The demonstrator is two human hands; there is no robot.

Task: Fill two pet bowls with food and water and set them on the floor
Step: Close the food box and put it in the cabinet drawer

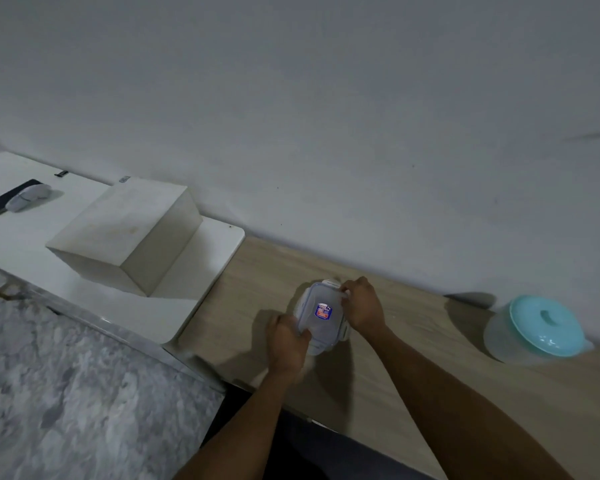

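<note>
A small clear plastic container (321, 315) with a snap-lock lid and a blue-red sticker stands on the wooden counter (413, 358). My left hand (286, 342) grips its near left side. My right hand (362, 308) pinches the lid's clip at the far right edge. What is inside the container cannot be made out. A clear jug with a turquoise lid (537, 329) stands to the right by the wall. No pet bowls are in view.
A white box (129, 233) sits on a white tabletop (201, 271) to the left, with a dark phone and a pale object (26, 197) farther back. Marbled floor (66, 393) lies at lower left. The wall runs close behind the counter.
</note>
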